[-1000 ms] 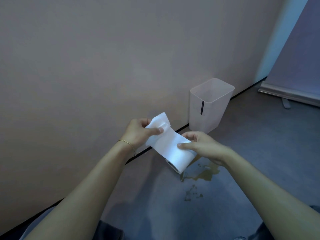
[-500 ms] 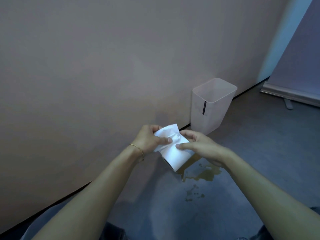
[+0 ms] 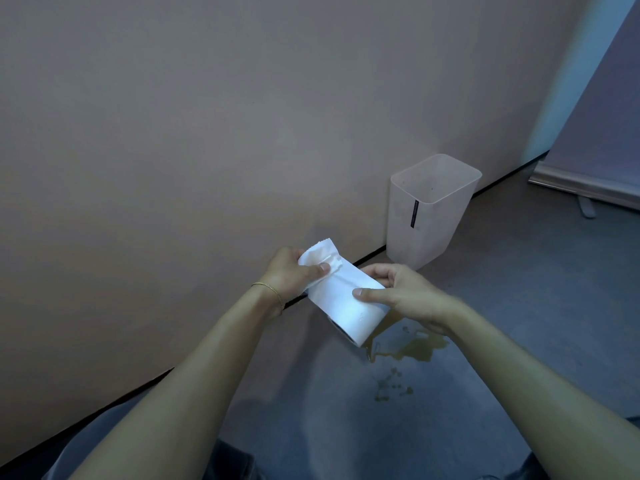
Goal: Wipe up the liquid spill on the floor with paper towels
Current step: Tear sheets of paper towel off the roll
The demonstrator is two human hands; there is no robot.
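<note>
A white paper towel roll [image 3: 349, 306] is held in the air between both hands. My right hand [image 3: 405, 294] grips the roll with the thumb on top. My left hand [image 3: 292, 271] pinches the loose end of the paper towel sheet [image 3: 320, 256], which still joins the roll. Below and right of the roll, a yellowish-brown liquid spill [image 3: 412, 348] lies on the grey floor [image 3: 519, 306], with small droplets [image 3: 391, 386] nearer to me. Part of the spill is hidden behind the roll and my right hand.
A translucent white waste bin [image 3: 426, 216] stands against the beige wall [image 3: 207, 133], just beyond my hands. A banner stand base [image 3: 585, 188] sits at the far right. My knees show at the bottom edge.
My left hand came in close to the roll, bunching the sheet, then drew away left again, so the paper is stretched out between the hands once more.
</note>
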